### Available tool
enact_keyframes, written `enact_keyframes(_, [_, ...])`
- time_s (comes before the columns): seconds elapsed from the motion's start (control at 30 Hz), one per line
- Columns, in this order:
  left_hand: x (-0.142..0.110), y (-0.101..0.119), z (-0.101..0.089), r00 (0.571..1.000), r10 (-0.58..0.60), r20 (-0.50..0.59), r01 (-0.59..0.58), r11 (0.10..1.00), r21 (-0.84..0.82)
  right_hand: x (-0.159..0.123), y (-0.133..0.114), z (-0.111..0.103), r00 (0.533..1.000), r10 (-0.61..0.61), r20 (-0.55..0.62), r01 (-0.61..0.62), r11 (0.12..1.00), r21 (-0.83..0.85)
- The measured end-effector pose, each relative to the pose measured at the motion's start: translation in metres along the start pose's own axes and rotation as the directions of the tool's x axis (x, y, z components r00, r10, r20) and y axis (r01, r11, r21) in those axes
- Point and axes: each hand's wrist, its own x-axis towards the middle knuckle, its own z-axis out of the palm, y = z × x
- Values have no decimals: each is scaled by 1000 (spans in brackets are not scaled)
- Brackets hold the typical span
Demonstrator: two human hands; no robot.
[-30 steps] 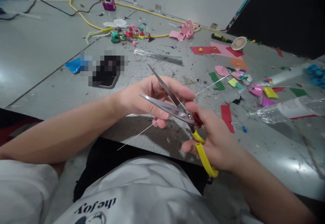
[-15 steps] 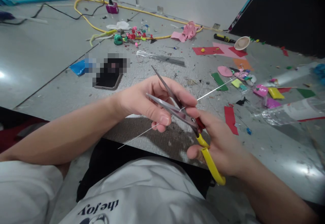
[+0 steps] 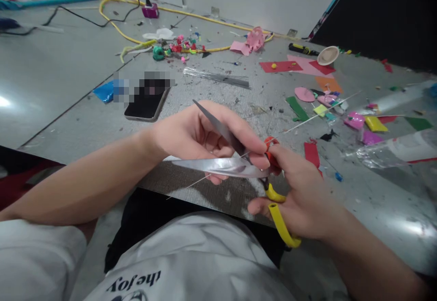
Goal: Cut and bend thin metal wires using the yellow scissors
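Observation:
My left hand (image 3: 184,130) is closed on a thin pale wire (image 3: 191,185), whose lower end sticks out below the fingers toward the table's front edge. My right hand (image 3: 305,191) holds scissors (image 3: 218,167) with yellow and red-orange handle grips. Their blades are spread wide, one above and one below the left thumb area, with the wire crossing between them near the pivot. A pale straight length of wire (image 3: 317,114) shows beyond my right hand; whether it joins the held wire I cannot tell.
Beyond my hands lies a bundle of straight wires (image 3: 218,79). A phone (image 3: 145,103) and a blue packet (image 3: 104,91) are to the left. Coloured scraps (image 3: 297,109), a clear plastic bottle (image 3: 392,150) and a yellow cable (image 3: 205,15) spread over the grey table.
The scissor blades have opened wider, the lower one swinging down and left. The length of wire on the right now reaches farther right, with its near end away from my fingers.

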Motion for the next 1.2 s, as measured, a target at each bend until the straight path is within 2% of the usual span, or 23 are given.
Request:
enact_keyframes(0.17, [-2,-1,0,998,-19,-64,22,998,59,-1,4,1,999,-48,-24,48,998,-32])
enact_keyframes(0.4, [-2,1,1,997,-45,65,55,985,-164,-2,8,3,1000,-25,-18,25,999,-38])
enact_keyframes(0.53, [-5,2,-2,987,-69,146,99,973,-208,-1,8,3,997,-64,-32,62,995,-74])
enact_keyframes(0.97, [-5,8,-3,987,-135,91,144,984,-106,-1,9,1,992,-104,-67,95,987,-126])
enact_keyframes(1.2, [-5,10,-7,985,-95,143,108,991,-81,2,7,1,986,-133,-99,120,985,-122])
